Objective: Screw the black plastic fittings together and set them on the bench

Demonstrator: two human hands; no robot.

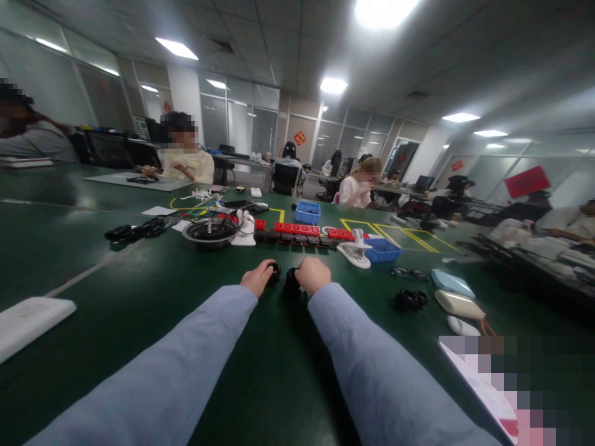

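Both my arms, in light blue sleeves, reach forward over a dark green table point(139, 297). My left hand point(257, 277) is closed around a small black round part point(274, 272). My right hand point(313, 274) is closed around a second small black round part point(292, 279). The two hands sit side by side, almost touching, with the parts between them. Just beyond the hands lies a row of red and black blocks point(302, 233).
A metal bowl point(210, 232), two blue bins point(307, 212) point(382, 249), white clips point(356, 253), black cables point(134, 230) and black parts point(409, 300) lie around. Cases point(453, 284) sit right, a white pad point(28, 319) left. Other people sit at the far tables.
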